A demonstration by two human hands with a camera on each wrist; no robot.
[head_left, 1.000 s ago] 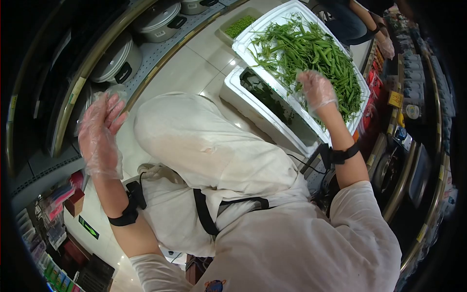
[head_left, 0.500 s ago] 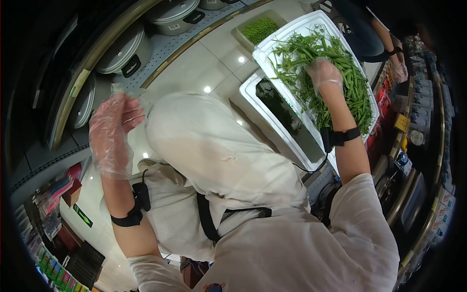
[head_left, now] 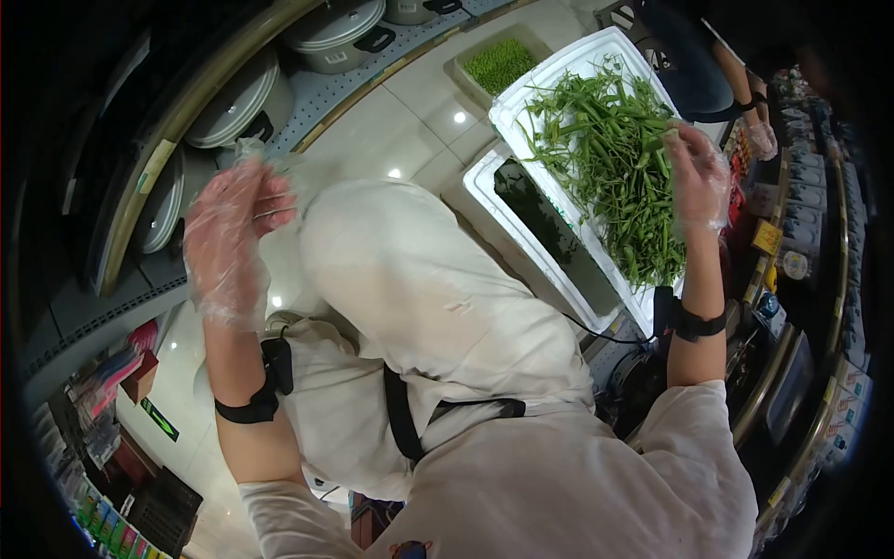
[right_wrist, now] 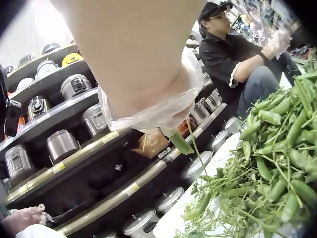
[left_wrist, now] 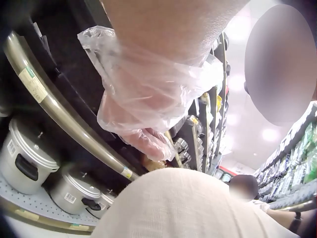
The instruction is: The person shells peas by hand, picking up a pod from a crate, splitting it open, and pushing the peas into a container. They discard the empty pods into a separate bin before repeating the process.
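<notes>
My right hand (head_left: 700, 182), in a clear plastic glove, is raised over the right side of a heap of green pea pods (head_left: 596, 158) with stems. Its fingers pinch one pea pod (right_wrist: 182, 143), which pokes out below the glove beside a thin stem in the right wrist view. The heap lies in a white foam lid (head_left: 514, 104). On the other side, my left hand (head_left: 228, 244), gloved too, hovers by my knee with its fingers loosely bent. Nothing shows in it; the glove and forearm hide part of the fingers in the left wrist view (left_wrist: 148, 99).
A white foam box (head_left: 482, 177) with dark contents stands under the lid's near edge. Behind it is a tub (head_left: 462, 70) of shelled green peas. Shelves with lidded pots (head_left: 244, 102) run along the left, packed shelves along the right. Another gloved person (right_wrist: 230, 54) sits across the heap.
My right hand reached into the heap, then came up and right with a pea pod. The left hand shifted slightly right, its fingers a little more bent. The head view has moved somewhat.
</notes>
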